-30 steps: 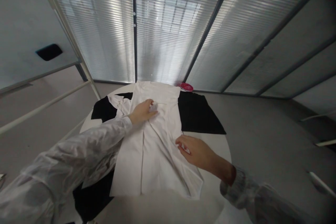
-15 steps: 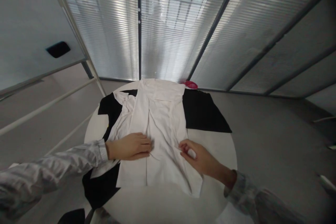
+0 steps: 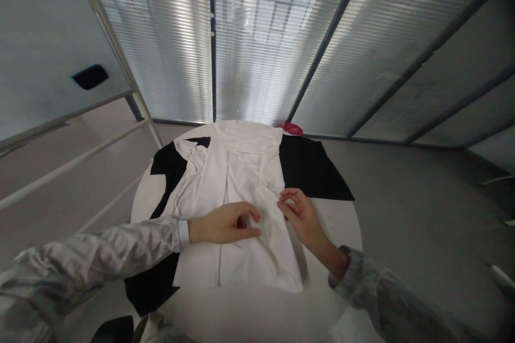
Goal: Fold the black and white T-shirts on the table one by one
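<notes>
A white shirt (image 3: 245, 171), partly folded and creased, lies lengthwise over black cloth on a round white table (image 3: 225, 311). Over its lower middle is my left hand (image 3: 227, 223), its thumb and fingers curved and apart with nothing between them. My right hand (image 3: 300, 217) is at the shirt's right edge, thumb and fingertips close together on the fabric there. A shadow beside that edge suggests it is slightly raised. Bunched material (image 3: 193, 166) lies along the shirt's left side.
Black cloth (image 3: 314, 166) spreads out on the right and also shows on the left. A pink-red mesh item (image 3: 292, 128) sits at the table's far edge. A white-framed board (image 3: 48, 37) stands at left, and a ribbed translucent partition (image 3: 257, 64) rises behind.
My left hand has moved right across the shirt and its fingers have spread. My right hand has moved up along the right edge, and the lower right part of the shirt has shifted inward.
</notes>
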Motion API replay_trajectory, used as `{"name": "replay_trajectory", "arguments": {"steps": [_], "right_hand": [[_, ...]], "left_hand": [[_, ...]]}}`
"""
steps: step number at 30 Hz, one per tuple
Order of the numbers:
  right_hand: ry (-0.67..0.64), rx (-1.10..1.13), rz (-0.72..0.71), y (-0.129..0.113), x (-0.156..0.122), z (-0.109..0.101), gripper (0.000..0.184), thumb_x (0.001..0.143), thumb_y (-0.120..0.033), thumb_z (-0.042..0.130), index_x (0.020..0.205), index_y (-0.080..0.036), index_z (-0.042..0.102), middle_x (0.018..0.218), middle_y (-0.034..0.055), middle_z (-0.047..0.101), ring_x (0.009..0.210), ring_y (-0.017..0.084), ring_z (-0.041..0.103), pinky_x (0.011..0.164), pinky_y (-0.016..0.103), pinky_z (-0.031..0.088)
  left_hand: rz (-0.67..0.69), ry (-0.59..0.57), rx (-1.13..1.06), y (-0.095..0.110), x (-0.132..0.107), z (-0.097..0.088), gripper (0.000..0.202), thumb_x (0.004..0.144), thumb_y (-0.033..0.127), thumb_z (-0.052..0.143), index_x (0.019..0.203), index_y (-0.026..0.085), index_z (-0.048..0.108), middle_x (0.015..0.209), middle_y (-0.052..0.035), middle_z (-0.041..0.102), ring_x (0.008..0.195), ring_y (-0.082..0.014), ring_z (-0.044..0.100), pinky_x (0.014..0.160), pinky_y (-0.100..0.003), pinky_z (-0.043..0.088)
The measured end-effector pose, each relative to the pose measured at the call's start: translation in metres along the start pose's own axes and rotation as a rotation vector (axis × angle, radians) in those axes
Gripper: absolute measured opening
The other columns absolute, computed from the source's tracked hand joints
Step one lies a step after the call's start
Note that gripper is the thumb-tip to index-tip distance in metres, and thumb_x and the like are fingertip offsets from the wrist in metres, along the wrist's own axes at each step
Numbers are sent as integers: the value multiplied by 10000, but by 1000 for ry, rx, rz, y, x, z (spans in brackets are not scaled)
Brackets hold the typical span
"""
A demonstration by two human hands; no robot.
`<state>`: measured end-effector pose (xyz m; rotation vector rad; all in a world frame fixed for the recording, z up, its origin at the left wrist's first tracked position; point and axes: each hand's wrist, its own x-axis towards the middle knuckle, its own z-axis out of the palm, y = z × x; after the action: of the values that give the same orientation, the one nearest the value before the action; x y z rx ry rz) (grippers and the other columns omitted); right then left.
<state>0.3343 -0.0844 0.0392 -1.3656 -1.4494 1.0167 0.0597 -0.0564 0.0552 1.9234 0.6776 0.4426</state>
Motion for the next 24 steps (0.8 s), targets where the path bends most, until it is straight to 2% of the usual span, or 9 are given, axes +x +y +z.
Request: {"name": "replay_trajectory", "arguments": {"steps": [2, 5, 6, 10, 13, 15, 19, 22, 24], "right_hand": [[22, 33, 31, 3, 1, -1, 403, 941, -566, 734, 1165, -294, 539, 1122, 42, 631, 826, 196, 664, 643, 312, 554], [28, 42, 59, 9, 0, -3, 415, 948, -593, 722, 1167, -298, 528, 1119, 40, 630, 802, 198, 666, 645, 325, 567], [31, 27, 56, 10, -1, -4, 414, 956, -599, 712, 1170, -297, 528, 1118, 42, 634, 791, 197, 663, 647, 327, 567], [64, -56, -19, 9, -5, -3, 409, 983, -614, 697, 1169, -283, 547, 1107, 57, 668, 825, 209, 671, 701, 331, 563], [48, -55, -40, 5, -9, -1, 409, 988, -630, 705, 1138, -281, 553, 1064, 53, 683, 853, 220, 687, 737, 337, 571], [-5, -56, -36, 3, -9, -2, 365, 1024, -619, 663, 1133, -284, 566, 1057, 52, 697, 903, 234, 707, 786, 356, 590], [-97, -258, -127, 8, 3, -14, 275, 1079, -511, 584, 1233, -288, 630, 1304, 85, 699, 1232, 287, 679, 1048, 460, 572], [-86, -481, -224, 14, 19, -23, 288, 1045, -424, 615, 1293, -278, 618, 1346, 98, 674, 1311, 310, 633, 1162, 524, 511], [-87, -620, -278, 18, 28, -26, 320, 1009, -381, 651, 1302, -259, 609, 1331, 116, 670, 1303, 330, 628, 1181, 558, 491]], "left_hand": [[-139, -6, -243, 0, 14, 10, 580, 960, 657, 763, 1322, 209, 698, 974, -45, 740, 677, -142, 642, 612, -264, 467], [-213, -40, -485, -4, 35, 19, 698, 825, 676, 884, 1289, 192, 693, 1156, -86, 759, 694, -124, 685, 603, -253, 490], [-227, -39, -527, -6, 41, 22, 730, 772, 669, 927, 1265, 188, 686, 1134, -80, 763, 687, -123, 688, 601, -252, 495], [-293, -21, -566, -12, 50, 31, 725, 668, 652, 996, 1105, 185, 656, 806, 0, 733, 597, -126, 655, 545, -240, 453], [-308, -34, -573, -7, 43, 35, 659, 641, 679, 992, 893, 174, 652, 734, 3, 708, 554, -110, 614, 524, -245, 454], [-317, -52, -584, 1, 33, 35, 645, 646, 691, 980, 827, 174, 639, 707, 13, 690, 503, -90, 570, 485, -241, 438], [-386, -82, -652, 17, 7, 36, 623, 763, 711, 900, 907, 220, 546, 699, 28, 713, 407, -89, 554, 380, -216, 315], [-441, -139, -729, 16, -9, 43, 623, 840, 748, 817, 970, 243, 477, 849, -31, 803, 435, -116, 627, 391, -217, 382], [-494, -164, -710, 9, -18, 46, 672, 793, 765, 848, 992, 245, 473, 870, -35, 808, 450, -133, 651, 406, -230, 437]]}}
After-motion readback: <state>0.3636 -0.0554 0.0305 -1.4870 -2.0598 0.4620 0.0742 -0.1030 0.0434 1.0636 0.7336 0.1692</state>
